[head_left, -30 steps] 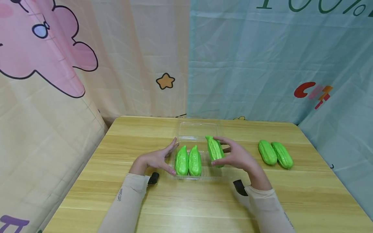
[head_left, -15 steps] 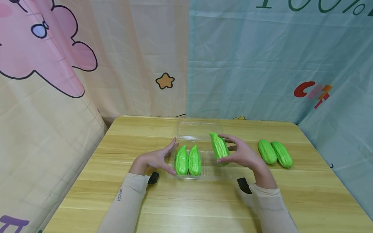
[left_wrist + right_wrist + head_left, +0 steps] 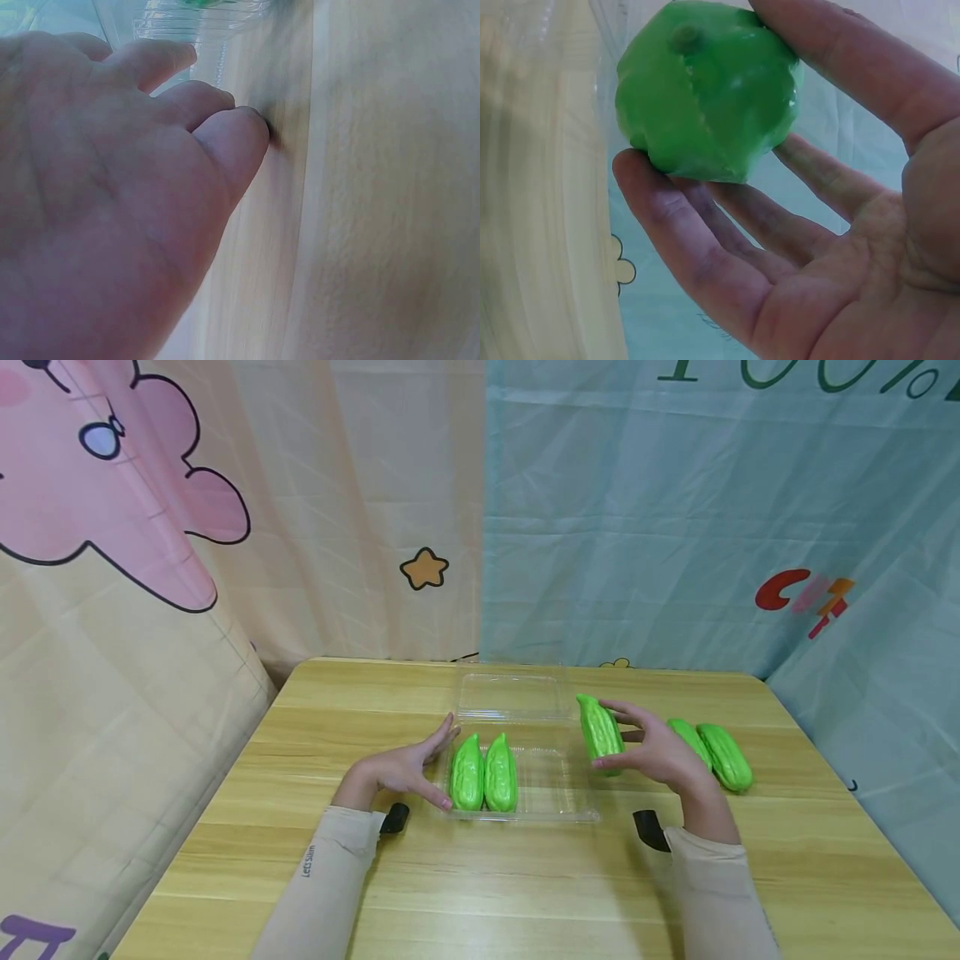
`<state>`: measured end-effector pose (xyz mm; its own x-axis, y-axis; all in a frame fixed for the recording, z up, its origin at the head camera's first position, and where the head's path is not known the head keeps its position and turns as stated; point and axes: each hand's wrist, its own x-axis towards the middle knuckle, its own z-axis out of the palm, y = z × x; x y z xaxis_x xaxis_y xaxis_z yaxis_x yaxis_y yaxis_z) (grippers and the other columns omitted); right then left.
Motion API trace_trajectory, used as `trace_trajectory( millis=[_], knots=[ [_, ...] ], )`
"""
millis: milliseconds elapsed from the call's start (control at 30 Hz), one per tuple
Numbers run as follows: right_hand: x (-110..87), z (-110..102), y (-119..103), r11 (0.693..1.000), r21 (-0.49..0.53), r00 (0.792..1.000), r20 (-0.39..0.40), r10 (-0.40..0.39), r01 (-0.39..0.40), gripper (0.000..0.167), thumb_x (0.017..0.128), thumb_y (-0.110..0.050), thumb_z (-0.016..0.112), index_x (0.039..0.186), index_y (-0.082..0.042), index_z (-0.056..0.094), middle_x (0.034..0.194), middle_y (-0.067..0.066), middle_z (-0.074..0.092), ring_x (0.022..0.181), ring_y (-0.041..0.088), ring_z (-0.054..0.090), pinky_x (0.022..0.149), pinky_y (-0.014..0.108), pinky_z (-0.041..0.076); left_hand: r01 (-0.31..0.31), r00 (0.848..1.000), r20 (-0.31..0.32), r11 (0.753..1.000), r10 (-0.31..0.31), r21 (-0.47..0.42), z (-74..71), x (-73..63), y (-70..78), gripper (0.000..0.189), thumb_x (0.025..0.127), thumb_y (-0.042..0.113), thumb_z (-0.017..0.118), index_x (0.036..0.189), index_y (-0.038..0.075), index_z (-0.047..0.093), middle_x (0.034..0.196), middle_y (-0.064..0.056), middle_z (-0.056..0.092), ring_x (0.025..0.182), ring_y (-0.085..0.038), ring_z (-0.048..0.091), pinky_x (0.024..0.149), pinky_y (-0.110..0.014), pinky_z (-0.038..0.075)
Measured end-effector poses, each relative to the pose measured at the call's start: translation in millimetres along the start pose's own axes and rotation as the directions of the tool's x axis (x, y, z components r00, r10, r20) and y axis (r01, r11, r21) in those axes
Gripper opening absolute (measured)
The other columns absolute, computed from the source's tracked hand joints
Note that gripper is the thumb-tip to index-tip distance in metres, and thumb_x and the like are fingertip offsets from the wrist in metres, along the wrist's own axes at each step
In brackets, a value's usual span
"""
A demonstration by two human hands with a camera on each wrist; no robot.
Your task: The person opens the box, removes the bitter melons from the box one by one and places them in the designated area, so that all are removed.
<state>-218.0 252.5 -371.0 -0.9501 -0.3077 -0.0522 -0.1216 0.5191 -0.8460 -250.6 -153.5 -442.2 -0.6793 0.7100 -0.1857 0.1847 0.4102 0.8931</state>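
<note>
While left fingers [image 3: 439, 742] are spread, right fingers [image 3: 682, 234] pinching green gourd [image 3: 600, 729]

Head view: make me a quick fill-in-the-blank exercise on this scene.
1. The right hand holds a vegetable coloured ____.
2. Inside the clear container lie exactly ____ vegetables.
3. In the head view, the pair on the table lies to the container's ____.
Missing: green; two; right.

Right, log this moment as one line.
left hand: at clear container; right hand: holds green gourd; inside container: two gourds; table, right: two more
</note>
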Motion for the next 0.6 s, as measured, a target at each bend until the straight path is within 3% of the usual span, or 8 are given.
trace_trajectory(
  millis=[333,600],
  knots=[
    [-2.1,-13,15,0.999,-0.011,0.999,-0.036,0.035,-0.035,0.1,0.078,-0.015,0.089,0.158,-0.007,0.031,0.156,0.029,0.03,0.135,0.055,0.037,0.095,0.057,0.05,-0.003,1.0,0.002,1.0,0.003,-0.006,-0.1,-0.3,1.0,0.14,0.077,0.02,0.09,0.156,0.026,-0.026,0.168,-0.005,-0.008,0.152,-0.031,-0.001,0.12,-0.05,0.009],
    [-2.7,-21,25,0.995,0.058,0.997,-0.024,0.078,-0.077,0.102,0.08,-0.013,0.087,0.16,-0.008,0.025,0.156,0.033,0.025,0.135,0.055,0.036,0.093,0.054,0.052,-0.004,1.0,-0.001,1.0,0.004,-0.007,0.2,-0.8,1.5,0.14,0.077,0.02,0.09,0.157,0.022,-0.025,0.168,-0.005,-0.007,0.152,-0.032,-0.001,0.12,-0.05,0.009]
  ],
)
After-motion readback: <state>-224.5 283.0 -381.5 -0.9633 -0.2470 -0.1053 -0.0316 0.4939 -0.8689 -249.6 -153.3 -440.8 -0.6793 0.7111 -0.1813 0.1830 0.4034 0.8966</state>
